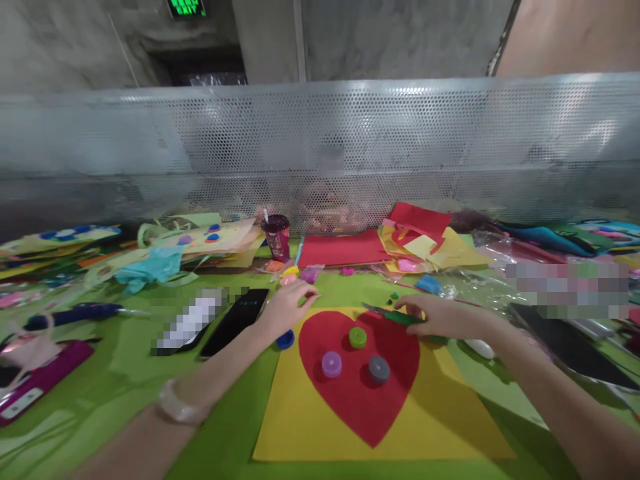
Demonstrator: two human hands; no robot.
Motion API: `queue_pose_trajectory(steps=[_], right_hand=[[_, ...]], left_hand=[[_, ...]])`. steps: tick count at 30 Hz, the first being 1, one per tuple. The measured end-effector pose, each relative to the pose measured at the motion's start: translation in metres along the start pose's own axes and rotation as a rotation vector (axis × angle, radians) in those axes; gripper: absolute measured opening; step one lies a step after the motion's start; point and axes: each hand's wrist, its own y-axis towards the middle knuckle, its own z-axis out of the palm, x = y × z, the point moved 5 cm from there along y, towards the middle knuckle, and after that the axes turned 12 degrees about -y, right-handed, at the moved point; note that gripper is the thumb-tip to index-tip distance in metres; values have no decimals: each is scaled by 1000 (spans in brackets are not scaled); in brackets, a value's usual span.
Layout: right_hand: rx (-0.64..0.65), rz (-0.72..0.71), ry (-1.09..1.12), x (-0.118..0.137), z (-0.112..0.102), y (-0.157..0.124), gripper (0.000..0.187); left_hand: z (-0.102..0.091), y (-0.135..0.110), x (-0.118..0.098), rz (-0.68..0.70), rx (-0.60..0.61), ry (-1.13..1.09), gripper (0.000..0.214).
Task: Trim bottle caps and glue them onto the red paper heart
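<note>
A yellow sheet [310, 420] lies in front of me with a big red paper heart [360, 393] on it. Three bottle caps stand on the heart: a green cap [357, 337], a purple cap [331, 364] and a grey cap [379, 369]. My left hand [289, 305] rests at the sheet's far left corner, fingers curled, near a blue cap [285, 340]. My right hand [434, 316] lies at the far right corner, closed on green-handled scissors [387, 312] whose blades point left.
A black phone [235, 321] lies left of the sheet. A dark red cup [277, 237] stands behind, with stacks of red, yellow and green paper [350, 248] along a perforated metal wall [320, 147]. A blue glue gun [75, 313] and a dark tablet [565, 347] lie at the sides.
</note>
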Motion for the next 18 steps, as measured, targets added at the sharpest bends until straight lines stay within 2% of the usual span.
queue_pose_trajectory(steps=[4, 8, 14, 18], right_hand=[[-214, 36, -61, -14, -8, 4, 38], [-414, 95, -185, -40, -8, 13, 31], [-482, 154, -316, -85, 15, 20, 25], [-530, 163, -337, -107, 33, 19, 23]], left_hand=[[-6, -10, -7, 37, 6, 31, 21], [-4, -12, -10, 47, 39, 60, 21], [3, -11, -7, 34, 143, 102, 22], [5, -11, -10, 20, 207, 121, 21]])
